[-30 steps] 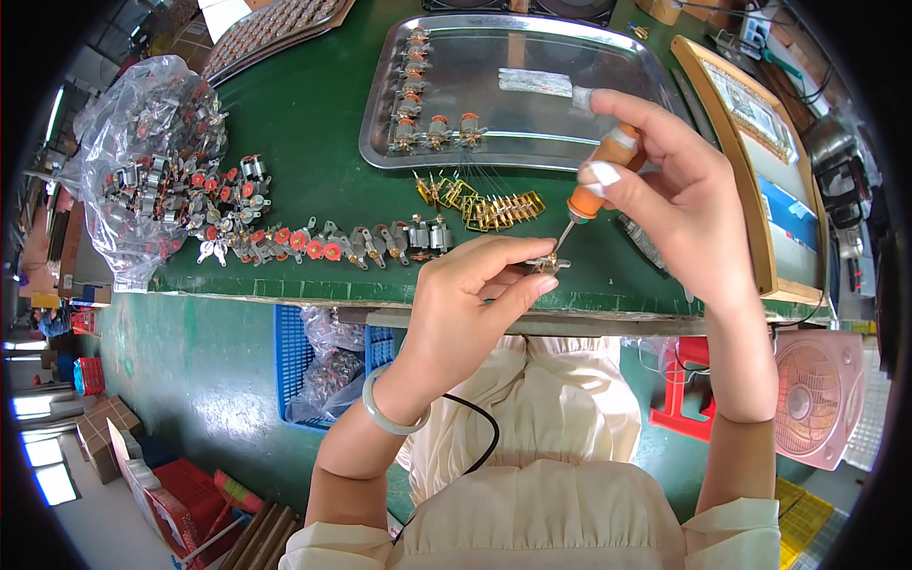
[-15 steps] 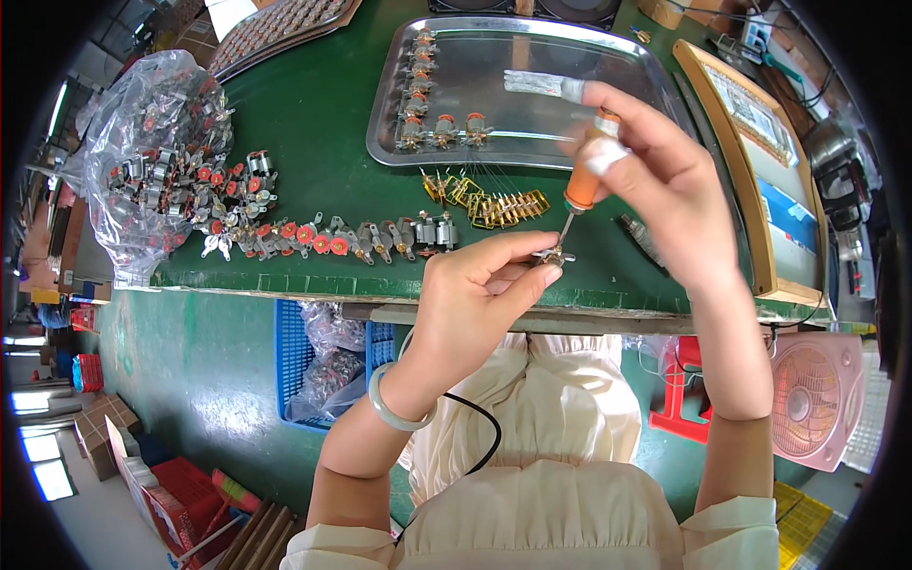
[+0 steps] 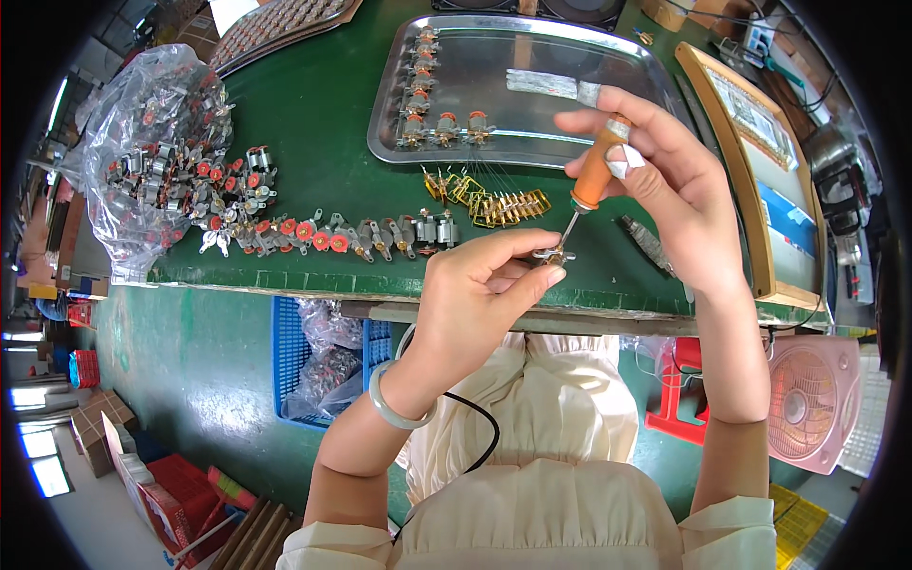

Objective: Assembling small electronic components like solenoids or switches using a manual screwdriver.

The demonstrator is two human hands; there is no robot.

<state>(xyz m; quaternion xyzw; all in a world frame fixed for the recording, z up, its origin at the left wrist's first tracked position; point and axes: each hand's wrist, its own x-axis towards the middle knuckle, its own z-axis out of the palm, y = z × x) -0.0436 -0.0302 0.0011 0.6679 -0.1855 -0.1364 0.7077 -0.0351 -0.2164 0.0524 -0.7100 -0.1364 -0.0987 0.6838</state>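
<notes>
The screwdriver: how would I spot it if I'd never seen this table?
Find the green table, then the big silver tray on it. By the tray's lower edge, the right hand holds the screwdriver, its thin shaft slanting down to a small metal part in the left hand. Its thick orange handle sets it apart from the yellow metal frames nearby.

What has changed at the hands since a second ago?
The right hand has shifted its fingers around the orange screwdriver; some now show left of it. Nothing was taken or let go. The left hand still pinches the small metal part.
</notes>
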